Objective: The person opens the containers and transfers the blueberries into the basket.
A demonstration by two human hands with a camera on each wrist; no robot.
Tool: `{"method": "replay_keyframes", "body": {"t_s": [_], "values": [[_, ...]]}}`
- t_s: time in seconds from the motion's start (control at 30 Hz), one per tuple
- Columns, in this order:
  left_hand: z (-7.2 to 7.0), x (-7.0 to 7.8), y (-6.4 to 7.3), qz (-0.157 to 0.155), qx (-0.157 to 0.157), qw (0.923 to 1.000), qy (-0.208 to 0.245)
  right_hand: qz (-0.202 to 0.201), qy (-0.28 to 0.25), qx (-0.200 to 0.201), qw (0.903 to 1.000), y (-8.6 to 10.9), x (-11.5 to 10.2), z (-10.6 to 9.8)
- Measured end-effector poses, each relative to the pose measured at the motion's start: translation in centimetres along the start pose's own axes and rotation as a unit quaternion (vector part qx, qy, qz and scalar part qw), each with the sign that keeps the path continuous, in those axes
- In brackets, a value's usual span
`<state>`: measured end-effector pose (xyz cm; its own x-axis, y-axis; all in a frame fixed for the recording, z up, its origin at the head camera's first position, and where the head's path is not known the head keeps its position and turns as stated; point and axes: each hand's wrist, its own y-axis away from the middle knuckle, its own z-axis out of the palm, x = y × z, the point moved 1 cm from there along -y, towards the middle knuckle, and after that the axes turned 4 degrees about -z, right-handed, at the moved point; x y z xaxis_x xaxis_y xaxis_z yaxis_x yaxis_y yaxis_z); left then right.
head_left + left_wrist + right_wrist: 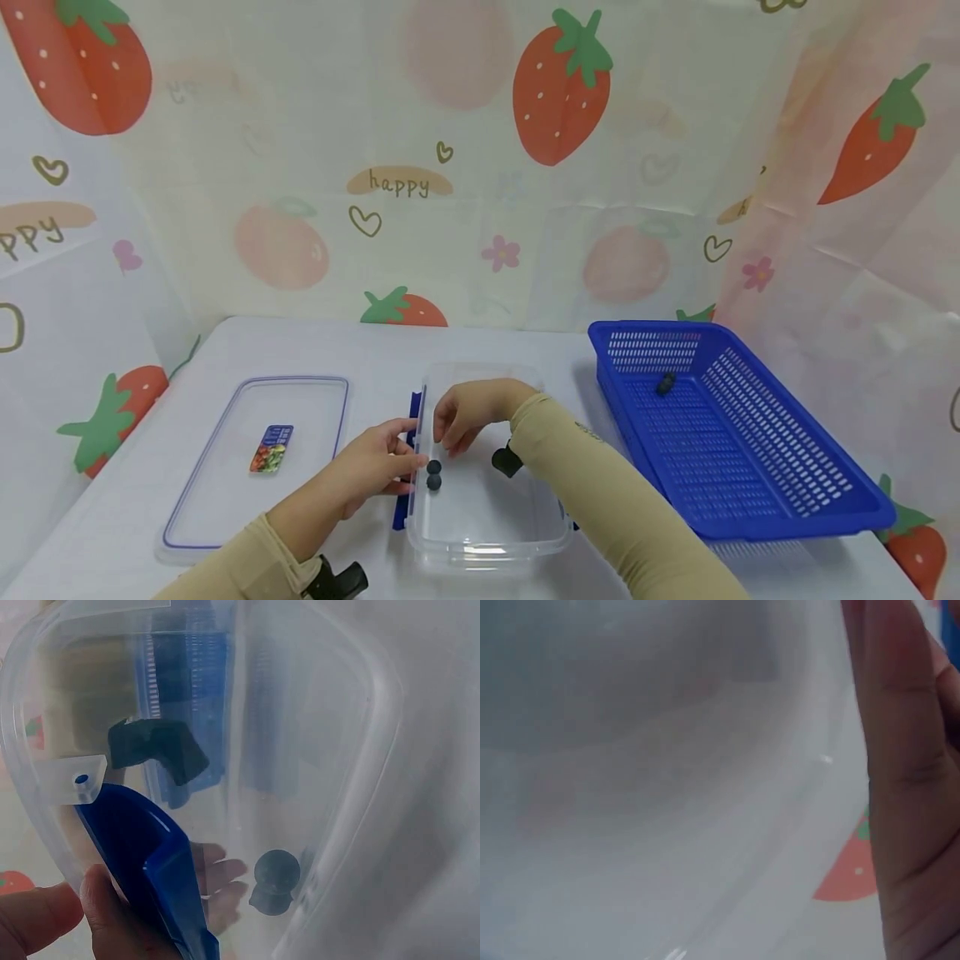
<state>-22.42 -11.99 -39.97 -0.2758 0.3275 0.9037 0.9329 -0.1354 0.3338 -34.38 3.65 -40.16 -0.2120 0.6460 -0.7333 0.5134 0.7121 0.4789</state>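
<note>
My left hand (378,461) pinches the left side of a clear plastic container (491,546), thumb and fingers at the rim by a blue side clip (142,847). Over the container's left part, my right hand (477,411) reaches inside with fingers pointing down; I cannot tell if anything is between them. Just nearer than its fingertips, two small dark round pieces (434,475) sit one behind the other along the left wall. Through the clear wall, the left wrist view shows the dark pieces (277,871) close to the right fingertips. Only the right hand's edge shows in its own wrist view.
At the right stands a blue perforated basket (750,450) with a dark lumpy piece (665,383) at its far end. Left of the container lies a clear lid (217,508) with a blue-edged seam and a colourful label (272,448). A strawberry-print curtain (465,208) hangs behind.
</note>
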Motion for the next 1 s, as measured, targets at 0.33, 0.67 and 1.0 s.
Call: {"method": "replay_keyframes", "body": {"t_s": [0.33, 0.67, 1.0], "values": [[0.0, -0.2, -0.2, 0.002, -0.006, 1.0000, 0.005, 0.023, 0.023, -0.015, 0.9994, -0.6, 0.6, 1.7], [0.1, 0.1, -0.1, 0.004, -0.002, 1.0000, 0.002, -0.001, 0.038, -0.015, 0.9992, -1.0, 0.6, 1.6], [0.1, 0.1, -0.1, 0.002, -0.002, 1.0000, 0.003, -0.027, 0.005, 0.006, 0.9996, -1.3, 0.8, 1.2]]}}
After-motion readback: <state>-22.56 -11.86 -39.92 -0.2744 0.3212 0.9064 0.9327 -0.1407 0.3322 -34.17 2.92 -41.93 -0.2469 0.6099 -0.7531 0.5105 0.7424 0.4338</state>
